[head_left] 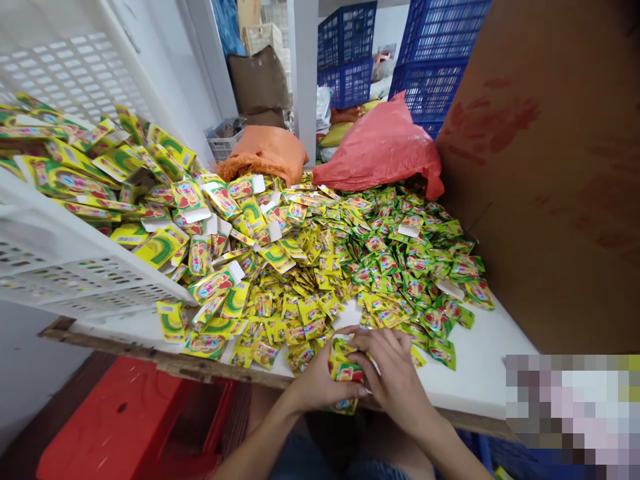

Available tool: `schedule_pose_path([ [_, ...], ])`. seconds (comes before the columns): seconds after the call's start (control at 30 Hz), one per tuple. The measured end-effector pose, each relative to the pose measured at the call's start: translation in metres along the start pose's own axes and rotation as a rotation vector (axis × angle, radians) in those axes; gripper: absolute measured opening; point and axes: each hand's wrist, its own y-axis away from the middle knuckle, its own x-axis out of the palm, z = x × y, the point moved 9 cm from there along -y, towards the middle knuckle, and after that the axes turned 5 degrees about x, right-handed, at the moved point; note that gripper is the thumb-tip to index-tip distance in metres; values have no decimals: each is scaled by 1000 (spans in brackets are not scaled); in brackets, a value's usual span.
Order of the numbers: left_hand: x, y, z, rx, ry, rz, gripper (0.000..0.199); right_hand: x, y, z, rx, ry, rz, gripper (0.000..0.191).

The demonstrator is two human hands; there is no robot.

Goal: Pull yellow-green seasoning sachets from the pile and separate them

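Observation:
Near the table's front edge, my left hand [316, 381] is wrapped round a small yellow, green and red printed carton [345, 371]. My right hand [395, 367] curls over the same carton from the right, fingers bent at its upper part. Whether a sachet is also in those fingers is hidden. Just beyond my hands lie heaped yellow sachets [310, 310]. Green sachets [385, 263] with red fruit prints spread to the right. More printed cartons [200, 257], some with white end flaps standing up, are piled on the left.
A tipped white plastic crate [90, 267] spills cartons onto the white table [480, 357]. An orange sack [273, 150] and a red plastic bag [385, 150] lie behind the sachets. A tall cardboard box [540, 200] borders the right. A red stool [115, 420] stands lower left.

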Motion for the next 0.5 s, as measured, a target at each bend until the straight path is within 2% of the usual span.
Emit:
schedule_pose_path([
  [0.17, -7, 0, 0, -41, -64, -16, 81, 10, 8, 5, -45, -19, 179, 15],
  [0.27, -11, 0, 1, -21, -80, -43, 70, 10, 17, 3, -21, -11, 174, 20],
  [0.33, -16, 0, 3, 3, -60, -94, 59, 10, 25, 0, 6, -15, 111, 26],
  [0.43, -24, 5, 10, 21, -23, -194, 44, 4, 37, -10, 106, -35, -115, 28],
  [0.5, -28, 10, 14, 46, 2, -254, 40, 7, 44, -16, 172, -97, -210, 25],
])
